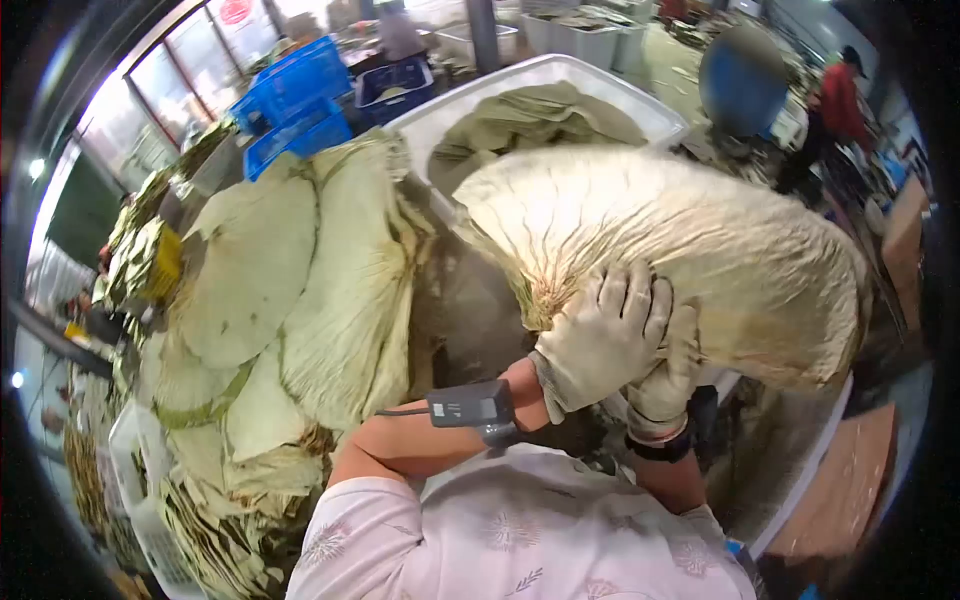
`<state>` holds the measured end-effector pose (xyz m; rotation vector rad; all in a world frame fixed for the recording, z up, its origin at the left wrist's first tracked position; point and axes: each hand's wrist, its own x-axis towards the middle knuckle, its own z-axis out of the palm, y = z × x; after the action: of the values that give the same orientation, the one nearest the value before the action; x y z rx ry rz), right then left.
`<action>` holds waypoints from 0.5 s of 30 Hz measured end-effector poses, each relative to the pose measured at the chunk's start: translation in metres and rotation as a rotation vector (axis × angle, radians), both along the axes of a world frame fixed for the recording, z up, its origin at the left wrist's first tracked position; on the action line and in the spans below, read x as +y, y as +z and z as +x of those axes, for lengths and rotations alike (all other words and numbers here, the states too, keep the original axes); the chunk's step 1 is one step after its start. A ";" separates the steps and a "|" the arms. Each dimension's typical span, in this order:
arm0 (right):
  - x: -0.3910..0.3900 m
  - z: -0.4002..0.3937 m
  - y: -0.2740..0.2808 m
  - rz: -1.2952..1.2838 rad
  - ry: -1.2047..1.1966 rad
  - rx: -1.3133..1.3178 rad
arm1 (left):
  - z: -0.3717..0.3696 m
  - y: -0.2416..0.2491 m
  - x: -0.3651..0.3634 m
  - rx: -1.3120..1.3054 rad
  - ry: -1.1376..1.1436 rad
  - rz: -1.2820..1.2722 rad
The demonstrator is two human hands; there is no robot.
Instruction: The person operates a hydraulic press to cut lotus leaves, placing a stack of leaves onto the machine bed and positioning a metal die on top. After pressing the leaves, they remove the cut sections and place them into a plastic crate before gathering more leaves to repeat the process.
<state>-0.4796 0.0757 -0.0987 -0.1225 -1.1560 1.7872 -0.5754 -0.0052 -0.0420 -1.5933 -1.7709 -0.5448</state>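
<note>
A large bundle of folded, dried lotus leaves point(660, 220), cream-coloured with radiating veins, slants over a white bin point(660, 120) in front of me. My left hand point(605, 335), in a whitish work glove, lies on the bundle's near edge by the gathered vein centre. Its fingers are stretched out on the surface; the thumb is hidden. Beside it, partly covered by it, my gloved right hand point(668, 375) grips the same lower edge. Its far-side fingers are out of sight. A dark greenish leaf or cloth point(550, 115) lies inside the bin.
To the left, flat pale lotus leaves point(250, 260) are piled high above a white crate point(135, 450). Blue crates point(300, 100) stand behind the pile. Brown cardboard point(840, 480) is at my right. A person in red point(845, 100) is at the far right.
</note>
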 end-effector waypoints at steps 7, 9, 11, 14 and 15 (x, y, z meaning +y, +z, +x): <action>0.077 0.100 -0.008 -0.300 -0.168 -0.099 | 0.060 -0.025 0.011 -0.090 -0.778 0.110; 0.097 0.140 -0.016 -0.455 -0.285 0.050 | 0.077 -0.042 0.010 -0.258 -1.002 -0.055; 0.109 0.180 -0.033 -0.403 -0.268 0.260 | 0.090 -0.062 0.029 -0.965 -1.022 -0.749; 0.099 0.209 -0.018 -0.348 -0.338 0.170 | 0.090 -0.125 0.070 -2.684 -1.206 -0.545; 0.093 0.221 -0.013 -0.337 -0.355 0.172 | 0.091 -0.114 0.082 -2.648 -1.323 -0.263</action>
<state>-0.2586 0.1692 -0.1118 -0.3438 -0.6563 1.6216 -0.4844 0.0773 -0.1561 0.4374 0.2385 1.4428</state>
